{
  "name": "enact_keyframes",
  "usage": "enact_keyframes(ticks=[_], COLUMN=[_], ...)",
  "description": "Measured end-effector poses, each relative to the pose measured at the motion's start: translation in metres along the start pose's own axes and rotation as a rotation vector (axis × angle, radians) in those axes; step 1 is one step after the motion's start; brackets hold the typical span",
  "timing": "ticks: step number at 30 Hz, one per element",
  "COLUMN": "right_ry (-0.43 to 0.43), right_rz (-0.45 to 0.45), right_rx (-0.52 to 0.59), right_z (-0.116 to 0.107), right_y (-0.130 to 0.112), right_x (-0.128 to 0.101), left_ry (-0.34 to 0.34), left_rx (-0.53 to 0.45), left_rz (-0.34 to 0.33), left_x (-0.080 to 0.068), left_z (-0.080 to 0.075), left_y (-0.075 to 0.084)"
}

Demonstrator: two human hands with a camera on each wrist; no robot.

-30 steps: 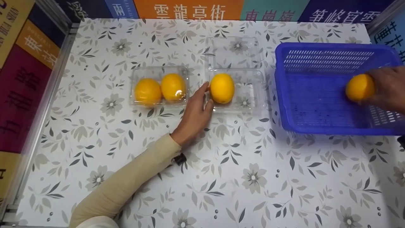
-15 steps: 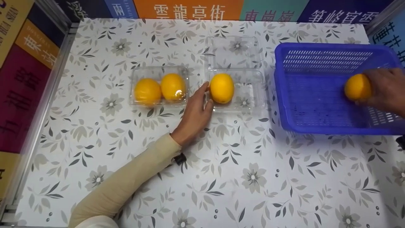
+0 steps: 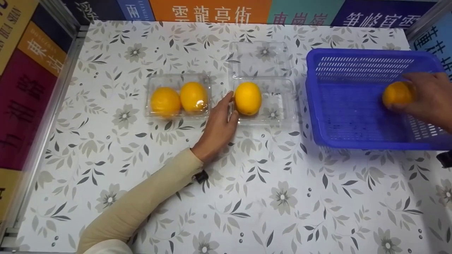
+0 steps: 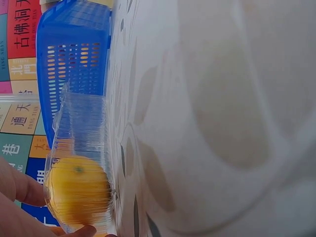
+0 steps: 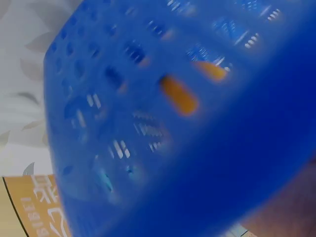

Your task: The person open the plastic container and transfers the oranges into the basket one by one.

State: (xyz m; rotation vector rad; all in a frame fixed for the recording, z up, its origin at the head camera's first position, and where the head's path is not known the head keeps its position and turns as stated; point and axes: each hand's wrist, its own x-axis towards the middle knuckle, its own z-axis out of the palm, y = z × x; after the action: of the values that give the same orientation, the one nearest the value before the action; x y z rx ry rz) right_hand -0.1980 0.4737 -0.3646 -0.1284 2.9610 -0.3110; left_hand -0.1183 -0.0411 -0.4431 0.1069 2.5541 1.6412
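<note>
One clear box (image 3: 178,95) is already shut on two oranges. An orange (image 3: 397,93) is gripped by the right hand (image 3: 429,98) inside the basket (image 3: 353,141) at 3 o'clock; the open box (image 3: 279,102), one orange (image 3: 248,98) short, is steadied by the relaxed left hand (image 3: 219,125).

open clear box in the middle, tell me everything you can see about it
The open clear plastic box lies on the flowered table, its hinged lid folded flat behind. One orange sits in its left half; the right half is bare. The left hand touches its left edge. A blue basket stands apart to its right.
</note>
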Motion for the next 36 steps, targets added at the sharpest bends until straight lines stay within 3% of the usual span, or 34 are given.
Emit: enact_keyframes(ticks=[3,10,18,22,36], right_ry=[-0.003,0.026,0.122,0.143,0.088], right_rz=[0.077,0.118,-0.035,-0.069,-0.275], right_rx=[0.115,0.258,0.349,0.355,0.383], right_z=[-0.005,-0.014,-0.011,-0.009,-0.001], right_y=[-0.013,-0.046,-0.086,-0.108,-0.17], right_x=[-0.003,-0.01,-0.016,-0.016,-0.013], left_ry=[0.0,-0.005,0.0,-0.004,-0.004], left_rx=[0.0,-0.014,0.026,0.03,0.004], left_rz=[0.001,0.012,0.027,0.015,0.009], left_x=[0.0,0.001,0.002,0.001,0.002], left_z=[0.001,0.002,0.0,0.0,-0.001], left_y=[0.0,0.001,0.0,0.001,-0.001])
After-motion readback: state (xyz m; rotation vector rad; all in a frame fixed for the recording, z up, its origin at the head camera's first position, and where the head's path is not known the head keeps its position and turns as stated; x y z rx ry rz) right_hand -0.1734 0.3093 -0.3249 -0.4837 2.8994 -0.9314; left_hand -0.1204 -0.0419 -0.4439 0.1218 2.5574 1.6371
